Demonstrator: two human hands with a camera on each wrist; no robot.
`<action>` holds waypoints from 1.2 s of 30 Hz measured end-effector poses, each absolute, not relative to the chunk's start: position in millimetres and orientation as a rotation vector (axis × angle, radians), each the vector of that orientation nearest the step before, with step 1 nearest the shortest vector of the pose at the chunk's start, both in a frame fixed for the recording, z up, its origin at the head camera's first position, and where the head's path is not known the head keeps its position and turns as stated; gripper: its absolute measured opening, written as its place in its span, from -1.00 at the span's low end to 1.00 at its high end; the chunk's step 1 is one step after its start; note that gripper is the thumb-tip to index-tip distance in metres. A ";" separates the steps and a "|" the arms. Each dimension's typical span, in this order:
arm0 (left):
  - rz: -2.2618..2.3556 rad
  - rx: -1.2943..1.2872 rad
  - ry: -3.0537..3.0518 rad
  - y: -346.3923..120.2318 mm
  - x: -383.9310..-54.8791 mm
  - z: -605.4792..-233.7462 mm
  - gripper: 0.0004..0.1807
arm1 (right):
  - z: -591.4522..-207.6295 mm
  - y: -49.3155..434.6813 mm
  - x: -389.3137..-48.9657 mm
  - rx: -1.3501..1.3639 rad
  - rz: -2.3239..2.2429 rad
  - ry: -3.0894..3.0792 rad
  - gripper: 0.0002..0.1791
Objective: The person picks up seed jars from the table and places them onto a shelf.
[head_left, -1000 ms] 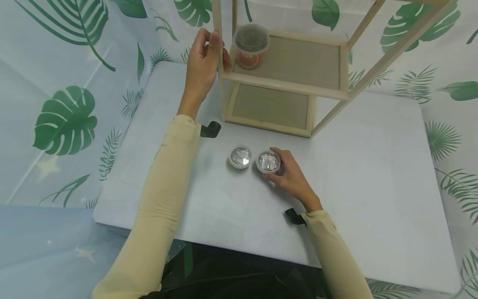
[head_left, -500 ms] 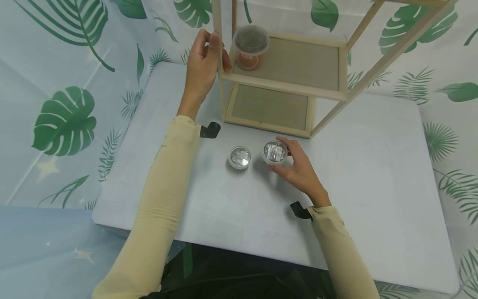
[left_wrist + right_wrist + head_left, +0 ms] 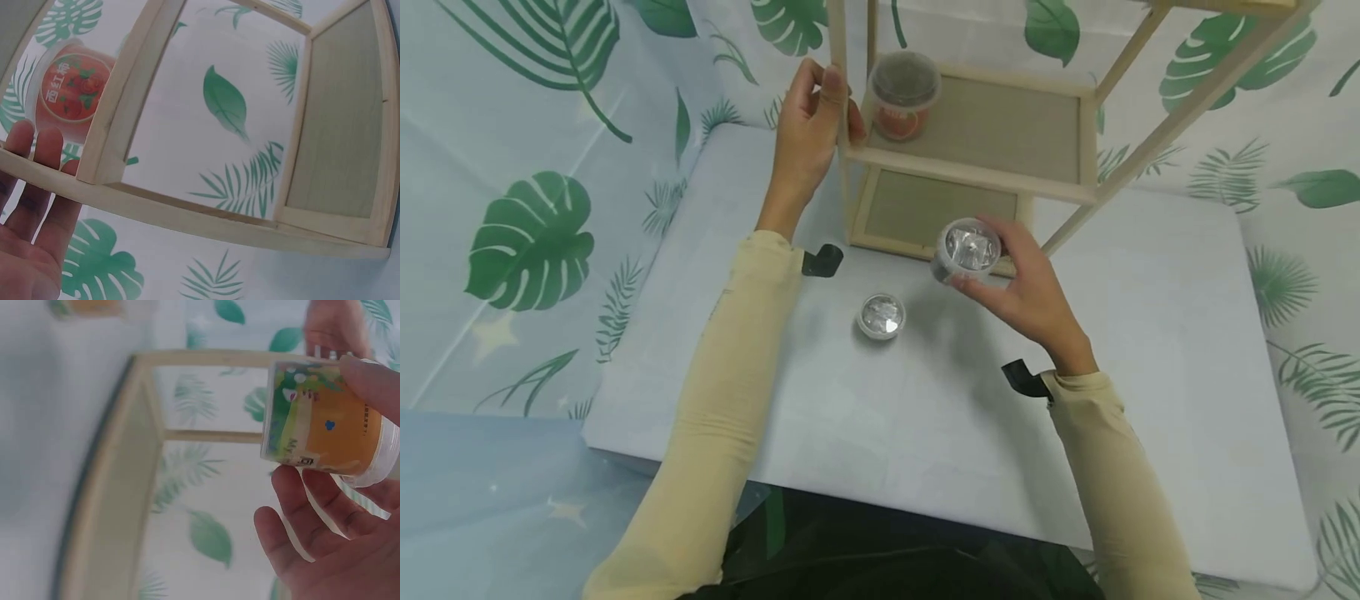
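My left hand (image 3: 808,133) grips the left front post of a wooden shelf rack (image 3: 970,171), its fingers wrapped round the wood in the left wrist view. My right hand (image 3: 1030,287) holds a small clear plastic jar (image 3: 967,250) by its sides, above the table in front of the bottom shelf. An orange and green printed label (image 3: 331,425) covers the jar in the right wrist view; silvery stuff shows through its top. A second such jar (image 3: 882,317) stands on the table. On the middle shelf, near my left hand, is a larger clear-lidded tub (image 3: 904,96) with a red label.
The white table (image 3: 865,417) carries the rack at its back. Leaf-patterned cloth (image 3: 527,242) hangs round the sides and back. A slanting right post (image 3: 1195,108) and the middle shelf's front rail (image 3: 977,173) border the rack's openings.
My right hand has lifted its jar off the table and carried it forward and slightly right, toward the rack's bottom shelf. The left hand keeps its grip on the post.
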State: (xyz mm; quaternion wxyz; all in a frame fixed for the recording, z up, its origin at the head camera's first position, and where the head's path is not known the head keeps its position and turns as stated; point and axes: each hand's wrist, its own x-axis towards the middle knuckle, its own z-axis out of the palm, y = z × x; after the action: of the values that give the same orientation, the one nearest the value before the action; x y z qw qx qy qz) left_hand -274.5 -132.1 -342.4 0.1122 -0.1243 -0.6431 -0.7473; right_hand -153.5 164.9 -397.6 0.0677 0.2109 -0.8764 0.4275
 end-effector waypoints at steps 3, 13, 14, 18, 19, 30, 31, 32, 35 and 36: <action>-2.182 -0.363 -1.903 -129.7 -274.0 -341.9 -0.73 | -381.8 166.0 -161.1 0.649 1.284 -2.608 -0.16; -2.167 -0.351 -1.911 -127.8 -272.3 -341.6 -0.74 | -337.3 164.0 -190.7 0.621 1.226 -2.571 -0.17; -2.168 -0.353 -1.910 -127.5 -272.5 -341.7 -0.74 | -334.2 164.4 -194.4 0.623 1.215 -2.563 -0.17; -2.156 -0.339 -1.922 -126.8 -273.0 -342.1 -0.73 | -322.9 166.0 -209.0 0.625 1.189 -2.534 -0.18; -2.152 -0.335 -1.923 -126.7 -273.0 -342.2 -0.73 | -319.8 165.9 -212.7 0.622 1.184 -2.532 -0.18; -2.165 -0.338 -1.908 -129.2 -271.9 -343.4 -0.74 | -293.8 157.4 -249.7 0.535 1.236 -2.601 -0.16; -2.168 -0.336 -1.904 -129.3 -271.8 -343.4 -0.74 | -292.8 157.0 -252.0 0.512 1.243 -2.619 -0.15; -2.172 -0.336 -1.900 -129.3 -271.8 -343.4 -0.74 | -292.0 156.7 -254.2 0.492 1.255 -2.631 -0.15; -2.175 -0.336 -1.899 -128.9 -272.0 -343.6 -0.74 | -290.9 156.8 -261.2 0.455 1.258 -2.669 -0.13; -2.175 -0.335 -1.900 -128.7 -272.1 -343.7 -0.74 | -290.7 156.9 -263.4 0.444 1.256 -2.684 -0.13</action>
State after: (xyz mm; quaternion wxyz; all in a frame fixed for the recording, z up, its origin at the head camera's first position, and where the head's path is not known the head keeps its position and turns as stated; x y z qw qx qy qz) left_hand -272.1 -128.7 -343.7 0.1167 -0.1145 -0.6491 -0.7429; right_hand -263.4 156.9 -290.7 0.0724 0.1476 -0.8934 0.4182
